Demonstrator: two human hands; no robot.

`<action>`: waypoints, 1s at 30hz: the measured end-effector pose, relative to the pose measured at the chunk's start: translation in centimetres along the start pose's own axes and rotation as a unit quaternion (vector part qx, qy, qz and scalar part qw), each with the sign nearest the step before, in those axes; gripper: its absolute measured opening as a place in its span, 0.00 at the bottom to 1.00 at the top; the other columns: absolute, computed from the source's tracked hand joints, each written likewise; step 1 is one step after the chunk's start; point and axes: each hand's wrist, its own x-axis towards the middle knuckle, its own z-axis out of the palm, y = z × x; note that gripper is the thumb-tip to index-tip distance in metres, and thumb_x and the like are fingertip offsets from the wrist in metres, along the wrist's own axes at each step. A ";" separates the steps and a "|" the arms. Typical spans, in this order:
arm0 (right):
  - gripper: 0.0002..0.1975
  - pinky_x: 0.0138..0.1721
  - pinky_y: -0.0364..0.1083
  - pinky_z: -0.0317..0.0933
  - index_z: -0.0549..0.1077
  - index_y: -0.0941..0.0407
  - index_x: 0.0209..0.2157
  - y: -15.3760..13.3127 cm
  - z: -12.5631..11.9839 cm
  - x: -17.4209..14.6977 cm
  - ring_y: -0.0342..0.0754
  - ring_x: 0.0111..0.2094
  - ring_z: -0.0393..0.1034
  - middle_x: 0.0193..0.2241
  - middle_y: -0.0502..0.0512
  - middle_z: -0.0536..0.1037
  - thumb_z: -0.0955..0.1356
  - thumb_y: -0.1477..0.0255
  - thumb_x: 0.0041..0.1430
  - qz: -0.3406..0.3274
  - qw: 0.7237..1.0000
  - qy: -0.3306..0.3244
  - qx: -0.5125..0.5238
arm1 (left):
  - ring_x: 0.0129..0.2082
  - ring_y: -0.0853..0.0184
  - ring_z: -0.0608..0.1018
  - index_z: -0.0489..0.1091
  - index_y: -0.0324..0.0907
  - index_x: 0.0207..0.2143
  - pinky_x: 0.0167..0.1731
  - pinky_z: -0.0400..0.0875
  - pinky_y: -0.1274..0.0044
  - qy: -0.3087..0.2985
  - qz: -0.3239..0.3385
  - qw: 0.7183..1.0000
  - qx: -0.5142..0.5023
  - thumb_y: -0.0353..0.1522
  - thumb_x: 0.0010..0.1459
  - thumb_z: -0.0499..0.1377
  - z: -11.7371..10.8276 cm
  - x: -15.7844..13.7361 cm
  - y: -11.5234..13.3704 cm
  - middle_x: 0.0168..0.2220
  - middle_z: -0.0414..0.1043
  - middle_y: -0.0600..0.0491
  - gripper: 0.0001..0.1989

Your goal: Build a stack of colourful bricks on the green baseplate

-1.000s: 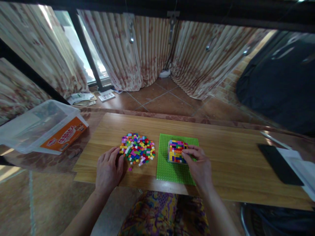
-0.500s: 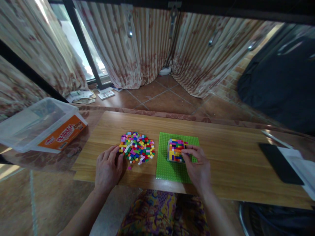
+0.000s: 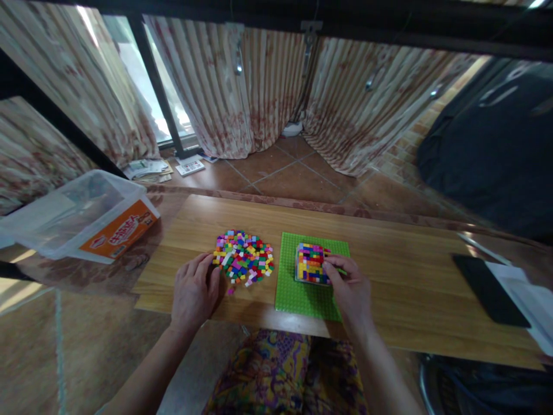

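The left hand (image 3: 194,294) lies loosely parted by the bricks (image 3: 244,259); right hand (image 3: 352,288)'s at the stack (image 3: 310,262), whether pinching I can't tell.

Head view, as I monitor remotely: taken from wearer's head, above near side of wooden table (image 3: 415,276), facing forward and down. Table close, running lengthwise across view; curtains (image 3: 268,92) beyond table, farther off; patterned clothing (image 3: 270,369) below table's near edge.

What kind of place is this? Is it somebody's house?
Probably a room in a home, though I can't be sure: there are long patterned curtains, a tiled floor and a wooden table with small colorful bricks.
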 end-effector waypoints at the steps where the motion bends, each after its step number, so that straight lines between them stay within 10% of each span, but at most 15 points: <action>1: 0.13 0.41 0.51 0.68 0.78 0.56 0.33 0.0 0.0 0.1 0.50 0.40 0.72 0.39 0.58 0.77 0.69 0.60 0.56 0.006 1.000 -0.001 -0.003 | 0.50 0.55 0.73 0.69 0.40 0.50 0.53 0.65 0.62 -0.001 0.001 1.000 -0.001 0.39 0.65 0.49 0.0 0.0 0.0 0.51 0.73 0.43 0.18; 14: 0.13 0.39 0.50 0.65 0.78 0.56 0.29 -0.3 0.4 0.3 0.51 0.38 0.72 0.35 0.57 0.78 0.70 0.60 0.55 -0.027 0.995 0.028 -0.090 | 0.50 0.55 0.73 0.69 0.41 0.51 0.53 0.65 0.63 -0.007 -0.014 1.000 -0.007 0.40 0.65 0.49 -0.2 0.0 0.3 0.50 0.73 0.43 0.18; 21: 0.08 0.45 0.52 0.64 0.77 0.54 0.33 -3.5 1.4 -0.9 0.51 0.40 0.72 0.35 0.56 0.78 0.68 0.65 0.60 -0.176 0.969 0.069 -0.157 | 0.51 0.56 0.73 0.69 0.40 0.50 0.53 0.65 0.63 -0.014 -0.024 1.000 -0.011 0.38 0.65 0.50 -0.3 -0.1 0.5 0.52 0.73 0.44 0.17; 30: 0.11 0.47 0.50 0.63 0.77 0.56 0.40 -6.7 10.6 -2.5 0.53 0.43 0.68 0.39 0.58 0.77 0.64 0.79 0.61 -0.243 0.912 -0.229 -0.239 | 0.51 0.57 0.73 0.69 0.41 0.51 0.53 0.65 0.64 -0.008 -0.022 1.000 -0.019 0.37 0.65 0.51 -0.2 -0.3 0.4 0.52 0.73 0.45 0.16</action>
